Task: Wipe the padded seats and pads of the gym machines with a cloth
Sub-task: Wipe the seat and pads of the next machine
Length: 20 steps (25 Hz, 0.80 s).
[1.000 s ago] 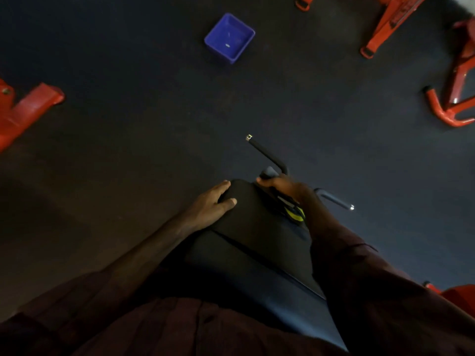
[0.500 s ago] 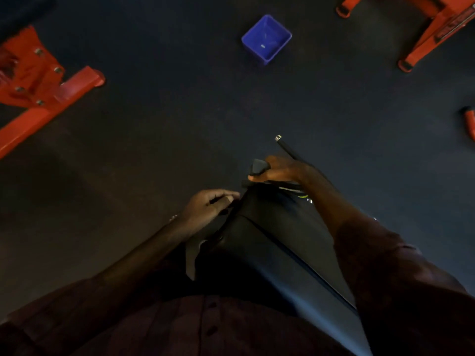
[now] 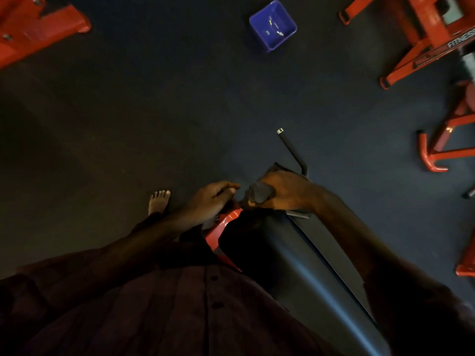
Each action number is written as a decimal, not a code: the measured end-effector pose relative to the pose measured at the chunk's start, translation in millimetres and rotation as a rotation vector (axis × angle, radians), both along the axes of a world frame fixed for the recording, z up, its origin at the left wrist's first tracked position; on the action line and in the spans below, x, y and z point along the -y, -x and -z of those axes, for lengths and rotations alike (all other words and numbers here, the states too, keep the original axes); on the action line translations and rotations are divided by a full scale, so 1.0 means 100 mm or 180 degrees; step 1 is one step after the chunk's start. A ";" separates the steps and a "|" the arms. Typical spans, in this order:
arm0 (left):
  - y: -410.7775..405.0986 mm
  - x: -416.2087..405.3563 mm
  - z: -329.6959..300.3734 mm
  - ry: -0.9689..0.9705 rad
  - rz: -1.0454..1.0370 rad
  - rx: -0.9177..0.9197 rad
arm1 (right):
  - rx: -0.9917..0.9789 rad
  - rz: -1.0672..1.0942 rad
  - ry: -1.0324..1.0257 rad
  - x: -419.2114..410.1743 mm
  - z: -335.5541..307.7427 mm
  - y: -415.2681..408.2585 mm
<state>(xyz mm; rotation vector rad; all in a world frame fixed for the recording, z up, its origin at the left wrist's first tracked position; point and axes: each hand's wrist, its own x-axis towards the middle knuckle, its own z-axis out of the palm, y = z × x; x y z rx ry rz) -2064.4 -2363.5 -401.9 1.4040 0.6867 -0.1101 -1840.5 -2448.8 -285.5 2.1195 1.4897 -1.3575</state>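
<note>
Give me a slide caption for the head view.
Right hand grips a dark cloth at the black pad's top; left hand hovers alongside.

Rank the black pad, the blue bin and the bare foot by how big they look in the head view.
1. Pad, largest by far, though nearest the camera.
2. Bin.
3. Foot, smallest; it is partly hidden, so its place below the bin is unsure.

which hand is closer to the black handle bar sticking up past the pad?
Right. The right hand, gripping a dark cloth, sits at the base of the handle bar, at the pad end. The left hand is further left, beside the red frame.
</note>
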 end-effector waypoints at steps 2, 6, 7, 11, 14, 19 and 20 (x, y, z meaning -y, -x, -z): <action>0.01 -0.03 -0.02 0.0033 0.0053 0.0016 | -0.0161 0.0231 0.0001 0.02 -0.17 0.14; 0.05 -0.09 0.02 0.0538 0.0146 0.0071 | 0.0397 -0.0055 -0.0455 0.07 -0.35 0.50; 0.05 -0.10 0.02 0.0632 0.0126 0.0066 | 0.0513 -0.0287 -0.0468 0.11 -0.37 0.66; -0.06 -0.08 0.00 0.0891 0.0212 -0.0009 | 0.1309 -0.1112 0.0013 0.12 -0.38 1.27; -0.14 -0.09 -0.11 0.0848 0.0233 0.0189 | 0.1728 -0.1282 0.0137 0.12 -0.13 1.73; -0.03 -0.13 -0.17 -0.0075 0.0396 0.0641 | 0.1600 -0.0835 -0.0585 0.48 -0.01 2.04; 0.01 -0.14 -0.24 -0.0205 0.0398 0.0735 | 0.1540 -0.0486 -0.0908 0.57 -0.15 2.11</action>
